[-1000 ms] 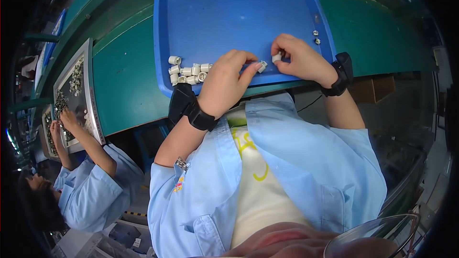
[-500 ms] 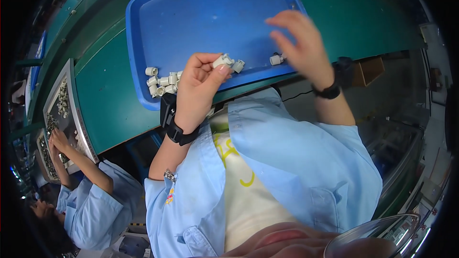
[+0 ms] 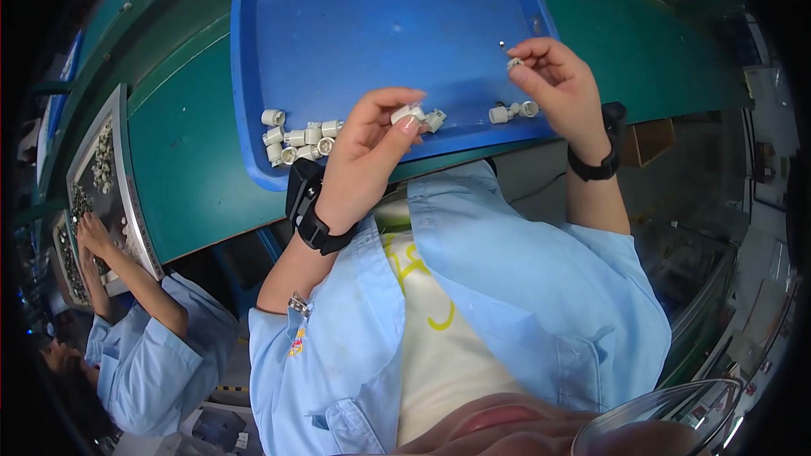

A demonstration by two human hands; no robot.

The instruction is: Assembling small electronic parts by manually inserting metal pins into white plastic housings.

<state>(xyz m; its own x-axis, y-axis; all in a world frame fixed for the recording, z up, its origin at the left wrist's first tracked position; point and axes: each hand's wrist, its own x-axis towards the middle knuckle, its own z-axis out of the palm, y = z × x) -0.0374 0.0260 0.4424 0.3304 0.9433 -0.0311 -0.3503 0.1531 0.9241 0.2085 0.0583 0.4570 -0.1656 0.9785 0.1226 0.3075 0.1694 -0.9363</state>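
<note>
Over the near edge of the blue tray, my left hand is closed round a small white cylindrical socket. Just beyond its fingertips is another white socket, partly hidden. My right hand hovers above the tray's right side, thumb and fingers pinching a small white fitting. A tiny bright piece shows just past it. Below the right hand, a few white sockets lie by the near rim. Several more white sockets are clustered in the tray's near left corner.
The tray rests on a green bench. At left, a co-worker's hands are over a metal-framed tray of small parts. An open brown box stands to the right, below bench level.
My right hand, blurred with fingers apart before, now pinches a small white fitting. More sockets show below it. My left hand keeps its socket; the whole view has shifted slightly.
</note>
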